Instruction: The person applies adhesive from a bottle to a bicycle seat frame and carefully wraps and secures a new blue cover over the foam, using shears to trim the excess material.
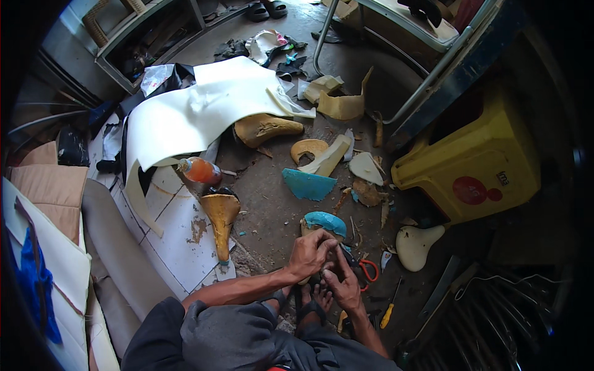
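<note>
In the lower centre of the frame, the left hand (309, 255) and right hand (342, 278) meet with fingers narrow, their hold I cannot tell, near the saddle (307, 229), its blue pad (326, 222) seemingly already placed, its tan side left uncovered.

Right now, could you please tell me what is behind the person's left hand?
A blue-topped piece shows beyond the left hand; the hand covers its nearer part, so its full shape cannot be seen.
</note>
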`<state>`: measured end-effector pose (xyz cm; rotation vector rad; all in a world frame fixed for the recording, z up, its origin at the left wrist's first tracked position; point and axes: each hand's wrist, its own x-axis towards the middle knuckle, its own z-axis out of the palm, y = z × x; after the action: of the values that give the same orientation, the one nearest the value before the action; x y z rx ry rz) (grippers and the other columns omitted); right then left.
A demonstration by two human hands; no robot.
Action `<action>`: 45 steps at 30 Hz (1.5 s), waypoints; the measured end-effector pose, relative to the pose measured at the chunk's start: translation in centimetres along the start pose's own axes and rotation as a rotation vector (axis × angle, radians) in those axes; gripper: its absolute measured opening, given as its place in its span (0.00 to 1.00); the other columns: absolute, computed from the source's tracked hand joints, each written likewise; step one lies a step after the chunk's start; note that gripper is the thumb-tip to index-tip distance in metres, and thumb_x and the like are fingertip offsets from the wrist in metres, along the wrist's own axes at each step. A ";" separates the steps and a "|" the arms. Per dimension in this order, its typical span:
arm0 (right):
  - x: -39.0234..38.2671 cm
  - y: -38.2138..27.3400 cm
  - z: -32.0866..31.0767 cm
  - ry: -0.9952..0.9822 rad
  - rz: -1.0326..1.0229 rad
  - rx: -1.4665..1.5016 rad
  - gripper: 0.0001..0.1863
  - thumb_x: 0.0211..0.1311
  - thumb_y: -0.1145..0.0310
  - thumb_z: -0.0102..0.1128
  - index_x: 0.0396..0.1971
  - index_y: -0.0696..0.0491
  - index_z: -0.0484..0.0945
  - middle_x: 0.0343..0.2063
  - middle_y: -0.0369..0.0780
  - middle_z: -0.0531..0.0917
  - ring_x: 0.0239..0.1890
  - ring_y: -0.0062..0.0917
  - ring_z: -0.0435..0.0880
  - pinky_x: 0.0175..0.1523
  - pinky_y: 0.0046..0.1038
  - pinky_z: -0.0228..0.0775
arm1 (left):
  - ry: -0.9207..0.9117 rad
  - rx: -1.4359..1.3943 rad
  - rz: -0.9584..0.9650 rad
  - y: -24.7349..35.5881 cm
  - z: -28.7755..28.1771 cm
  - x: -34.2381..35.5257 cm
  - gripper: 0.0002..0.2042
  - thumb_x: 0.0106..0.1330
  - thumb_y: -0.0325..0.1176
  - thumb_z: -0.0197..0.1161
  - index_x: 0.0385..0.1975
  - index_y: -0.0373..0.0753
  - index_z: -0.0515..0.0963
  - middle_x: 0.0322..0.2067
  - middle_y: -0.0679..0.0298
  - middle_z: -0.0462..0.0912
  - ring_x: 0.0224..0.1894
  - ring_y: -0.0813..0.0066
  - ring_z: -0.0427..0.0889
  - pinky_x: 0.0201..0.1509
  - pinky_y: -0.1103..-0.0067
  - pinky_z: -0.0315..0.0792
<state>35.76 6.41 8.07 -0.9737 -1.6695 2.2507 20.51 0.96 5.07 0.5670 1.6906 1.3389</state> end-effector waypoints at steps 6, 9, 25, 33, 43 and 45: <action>0.4 -0.1 0.4 -0.066 0.110 0.114 0.42 0.68 0.66 0.62 0.76 0.51 0.49 0.45 0.34 0.76 0.45 0.16 0.74 0.52 0.20 0.69 | 0.190 0.247 0.425 -0.2 -0.5 -0.1 0.04 0.67 0.26 0.58 0.31 0.34 0.73 0.28 0.52 0.76 0.31 0.52 0.78 0.34 0.66 0.71; 0.8 0.7 0.6 -0.070 0.097 0.145 0.43 0.67 0.66 0.63 0.76 0.53 0.49 0.48 0.37 0.76 0.48 0.18 0.75 0.53 0.21 0.69 | 0.195 0.339 0.456 -0.7 -0.7 0.3 0.05 0.68 0.27 0.58 0.31 0.34 0.72 0.29 0.52 0.76 0.30 0.49 0.78 0.32 0.64 0.72; -0.9 -0.7 -1.4 -0.012 -0.138 -0.381 0.22 0.62 0.65 0.67 0.55 0.56 0.79 0.36 0.42 0.81 0.38 0.27 0.82 0.43 0.28 0.73 | 0.676 0.337 0.172 -8.9 -19.5 1.8 0.24 0.76 0.56 0.47 0.49 0.39 0.77 0.42 0.57 0.82 0.43 0.72 0.80 0.51 0.73 0.73; 0.0 -0.2 -2.0 -0.031 -0.269 -0.525 0.12 0.63 0.63 0.66 0.36 0.58 0.83 0.31 0.43 0.84 0.34 0.32 0.85 0.39 0.30 0.74 | 0.937 0.123 0.359 -10.7 -26.6 0.9 0.19 0.67 0.31 0.61 0.56 0.32 0.70 0.44 0.56 0.80 0.40 0.67 0.79 0.43 0.72 0.77; -0.7 0.4 -2.2 0.254 -0.272 -0.638 0.13 0.72 0.63 0.53 0.30 0.56 0.73 0.20 0.46 0.78 0.23 0.42 0.81 0.29 0.38 0.70 | 0.222 1.140 -0.459 -17.4 -0.5 -11.0 0.39 0.70 0.66 0.29 0.68 0.42 0.64 0.67 0.55 0.64 0.69 0.60 0.58 0.73 0.68 0.43; -0.7 0.2 -2.6 0.256 -0.258 -0.655 0.13 0.72 0.63 0.54 0.30 0.56 0.74 0.19 0.46 0.78 0.22 0.42 0.81 0.28 0.39 0.70 | -0.039 1.025 -0.730 -18.2 -1.5 -10.6 0.45 0.68 0.72 0.18 0.74 0.44 0.58 0.75 0.56 0.53 0.77 0.58 0.45 0.79 0.67 0.28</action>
<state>37.89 8.04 7.74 -1.0279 -2.2907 1.3631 27.63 -13.83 -8.15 0.4290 2.1796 -0.1118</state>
